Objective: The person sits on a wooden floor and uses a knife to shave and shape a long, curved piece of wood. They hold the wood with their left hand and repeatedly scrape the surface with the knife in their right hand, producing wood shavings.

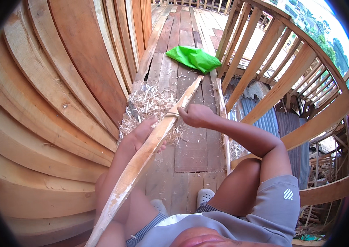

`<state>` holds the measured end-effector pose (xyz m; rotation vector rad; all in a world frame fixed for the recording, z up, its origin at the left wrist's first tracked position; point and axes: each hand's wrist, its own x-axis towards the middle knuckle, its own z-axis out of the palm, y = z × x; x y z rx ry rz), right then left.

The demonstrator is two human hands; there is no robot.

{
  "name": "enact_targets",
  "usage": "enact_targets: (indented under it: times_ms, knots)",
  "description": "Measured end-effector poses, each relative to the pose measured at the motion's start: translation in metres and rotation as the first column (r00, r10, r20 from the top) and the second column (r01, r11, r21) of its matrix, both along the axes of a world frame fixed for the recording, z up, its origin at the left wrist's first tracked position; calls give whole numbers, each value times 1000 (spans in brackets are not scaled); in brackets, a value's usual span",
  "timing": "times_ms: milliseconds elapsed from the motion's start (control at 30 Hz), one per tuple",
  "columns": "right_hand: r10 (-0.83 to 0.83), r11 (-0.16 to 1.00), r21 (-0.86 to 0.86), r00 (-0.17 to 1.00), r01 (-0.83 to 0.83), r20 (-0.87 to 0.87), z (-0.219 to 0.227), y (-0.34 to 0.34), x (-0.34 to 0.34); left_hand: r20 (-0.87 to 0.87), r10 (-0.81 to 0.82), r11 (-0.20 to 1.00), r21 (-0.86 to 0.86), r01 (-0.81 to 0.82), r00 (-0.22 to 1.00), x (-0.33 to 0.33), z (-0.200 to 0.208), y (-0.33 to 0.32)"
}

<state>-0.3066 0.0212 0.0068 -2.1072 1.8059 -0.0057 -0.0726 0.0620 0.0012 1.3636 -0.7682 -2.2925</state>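
Note:
A long, roughly shaved wooden strip (131,171) runs slantwise from the lower left, past my lap, up to its narrow tip near the green bag. My left hand (143,132) is wrapped round its middle from the left and below, with fingertips showing on the right side. Farther up, my right hand (197,115) is closed in a fist against the strip's right edge. A thin pale piece (173,114) lies across the wood at its fingers; whether it is a blade or a curl of shaving, I cannot tell. The fist hides whatever it grips.
Wood shavings (152,101) are heaped on the plank floor (191,154) beyond my left hand. A bright green plastic bag (194,58) lies ahead. Upright boards (80,53) line the left; a slatted wooden railing (254,45) curves along the right, with corrugated sheets (259,113) below.

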Motion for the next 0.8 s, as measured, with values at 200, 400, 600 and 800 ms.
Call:
enact_targets:
  times_ms: [200, 400, 600, 800]
  knots:
    - [-1, 929, -369, 999, 21, 54, -88, -21, -90, 172, -117, 949, -272, 161, 978, -41, 1, 26]
    - [22, 913, -407, 991, 33, 131, -81, -12, -73, 175, -67, 969, -222, 105, 982, -41, 13, 35]
    - [21, 931, -364, 996, 12, 87, -48, 5, -25, 248, 22, 986, -165, 20, 968, -35, 7, 32]
    - [25, 862, -506, 993, 37, 115, -89, -40, -71, 248, -31, 983, -170, 75, 968, -41, 9, 30]
